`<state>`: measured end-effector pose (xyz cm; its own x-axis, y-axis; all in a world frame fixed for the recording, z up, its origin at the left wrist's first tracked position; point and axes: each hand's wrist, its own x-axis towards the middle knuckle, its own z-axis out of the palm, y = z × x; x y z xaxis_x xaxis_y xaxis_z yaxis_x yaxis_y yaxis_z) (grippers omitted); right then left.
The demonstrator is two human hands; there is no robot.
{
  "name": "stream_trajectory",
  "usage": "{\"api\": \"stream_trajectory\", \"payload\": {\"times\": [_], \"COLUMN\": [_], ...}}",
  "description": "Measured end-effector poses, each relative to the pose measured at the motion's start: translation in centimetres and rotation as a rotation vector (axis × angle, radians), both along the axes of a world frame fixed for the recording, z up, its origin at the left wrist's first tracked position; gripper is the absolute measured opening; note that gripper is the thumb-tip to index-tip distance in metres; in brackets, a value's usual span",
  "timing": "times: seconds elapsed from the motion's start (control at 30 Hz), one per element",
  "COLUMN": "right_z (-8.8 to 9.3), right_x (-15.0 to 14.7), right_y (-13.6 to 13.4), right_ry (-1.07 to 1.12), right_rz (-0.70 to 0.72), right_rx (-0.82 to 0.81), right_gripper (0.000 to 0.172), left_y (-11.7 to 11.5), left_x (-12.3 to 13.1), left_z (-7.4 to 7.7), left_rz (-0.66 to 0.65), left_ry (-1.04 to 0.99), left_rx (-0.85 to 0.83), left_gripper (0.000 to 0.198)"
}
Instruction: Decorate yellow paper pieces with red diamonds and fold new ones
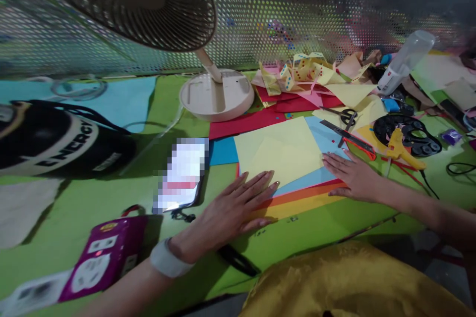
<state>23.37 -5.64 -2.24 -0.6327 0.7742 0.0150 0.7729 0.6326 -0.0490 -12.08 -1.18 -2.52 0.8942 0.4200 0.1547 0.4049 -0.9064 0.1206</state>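
A stack of coloured paper lies on the green table, with a pale yellow sheet [278,146] on top. Light blue paper [316,131], orange paper [290,199] and yellow paper [293,206] show at its edges. My left hand [241,200] rests flat on the near left corner of the stack, fingers stretched out. At the right edge lies my right hand [349,173], palm down with fingers extended over the sheets. Neither hand grips anything. Just beyond the right hand are a red box cutter [357,143] and black scissors [345,115].
A phone [184,173] and a purple pack [104,252] lie left of my hands. Behind stands a fan [217,91], beside heaped paper scraps [308,74]. A yellow glue gun [401,151] and a black tray [409,133] sit right; a black bag [67,138] lies far left.
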Motion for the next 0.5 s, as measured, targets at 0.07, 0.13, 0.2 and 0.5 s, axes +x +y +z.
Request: {"api": "stream_trajectory", "payload": {"times": [0.07, 0.13, 0.2, 0.5], "right_z": [-0.2, -0.5, -0.7, -0.4], "right_x": [0.3, 0.4, 0.3, 0.0], "right_y": [-0.1, -0.1, -0.1, -0.1], "right_ry": [0.002, 0.008, 0.007, -0.033], "right_rz": [-0.007, -0.008, -0.010, -0.027], "right_rx": [0.020, 0.032, 0.039, 0.043], "right_gripper": [0.077, 0.077, 0.077, 0.074], "left_y": [-0.1, -0.2, -0.2, 0.1], "left_x": [-1.0, -1.7, -1.9, 9.2], "left_z": [0.1, 0.4, 1.1, 2.6], "left_rz": [-0.001, -0.010, -0.008, -0.039], "left_ry": [0.024, 0.038, 0.024, 0.001], "left_rx": [0.026, 0.056, 0.075, 0.020], "left_gripper": [0.065, 0.064, 0.063, 0.089]}}
